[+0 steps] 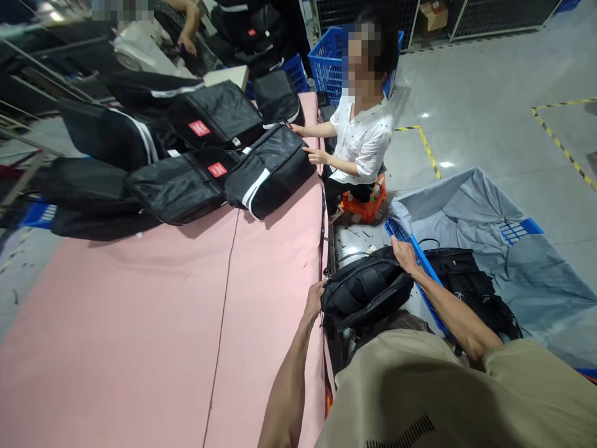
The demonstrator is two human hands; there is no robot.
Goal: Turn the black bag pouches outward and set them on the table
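A black backpack (368,287) hangs between my two hands, just off the right edge of the pink-covered table (177,323). My left hand (316,297) is closed on its left end, beside the table edge. At the upper right end of the same backpack, my right hand (405,255) grips it with the fingers wrapped over, close to the rim of a blue crate. More black backpack pieces (461,280) lie in the crate, under my right forearm.
The blue crate (422,264) has a grey cloth lining (536,280). Across the table corner, a person (361,137) on an orange stool (368,202) handles a black bag (273,168). Several black bags (186,186) with red labels cover the table's far end. Another blue basket (326,62) stands behind.
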